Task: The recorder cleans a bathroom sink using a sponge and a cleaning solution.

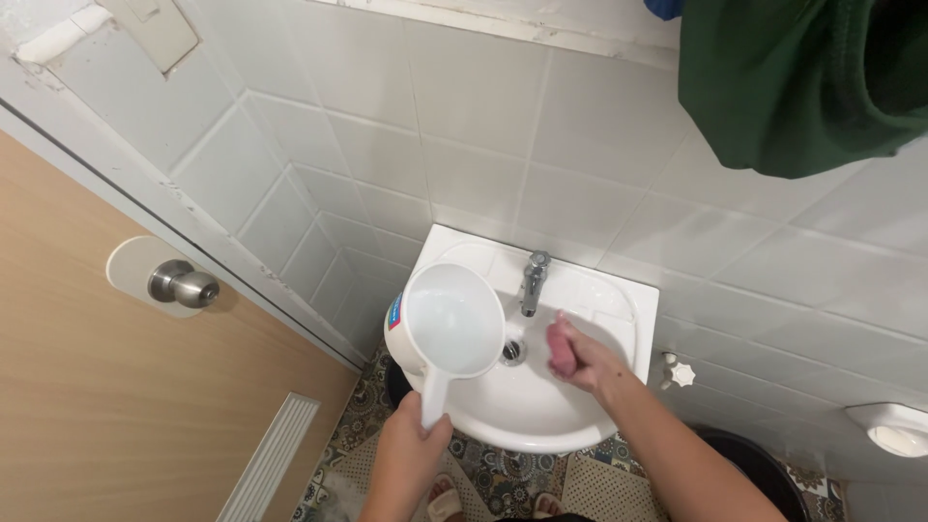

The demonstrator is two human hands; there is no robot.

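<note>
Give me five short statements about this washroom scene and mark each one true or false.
1. The left hand grips the handle of a white plastic water dipper. True.
2. The dipper hangs over the left part of the white ceramic basin. True.
3. The right hand rests on the round metal doorknob. False: it is inside the basin, near the drain.
4. A red towel hangs at top right. False: the cloth there is dark green.
5. The metal tap stands at the back of the basin, above the drain. True.
</note>
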